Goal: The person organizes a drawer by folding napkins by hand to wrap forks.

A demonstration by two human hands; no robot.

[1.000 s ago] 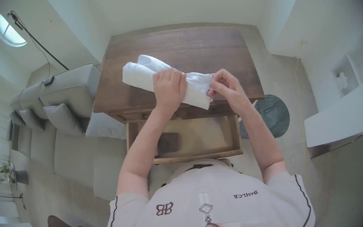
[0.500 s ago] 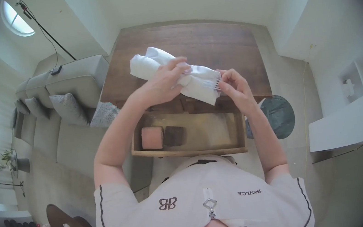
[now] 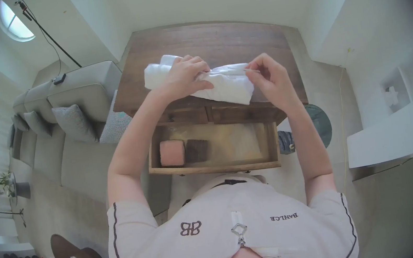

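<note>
A white folded cloth (image 3: 230,90) lies bunched lengthwise along the front part of the wooden table (image 3: 220,37). My left hand (image 3: 184,78) grips its middle from above, fingers over the top and thumb on the near side. At the cloth's right end, my right hand (image 3: 273,80) is closed in a pinch at the upper edge, thumb against fingertips. Fine pale strands or creases run toward that pinch.
Below the tabletop an open drawer (image 3: 235,143) juts out toward me, holding a folded pink item (image 3: 172,153) and a dark brown one (image 3: 198,151). A dark green round stool (image 3: 320,124) stands at the right, and a grey sofa (image 3: 72,92) at the left.
My right hand has moved from the cloth's right end up to its far edge, and the cloth's near flap lies flatter. My left hand has shifted slightly left, its thumb now showing.
</note>
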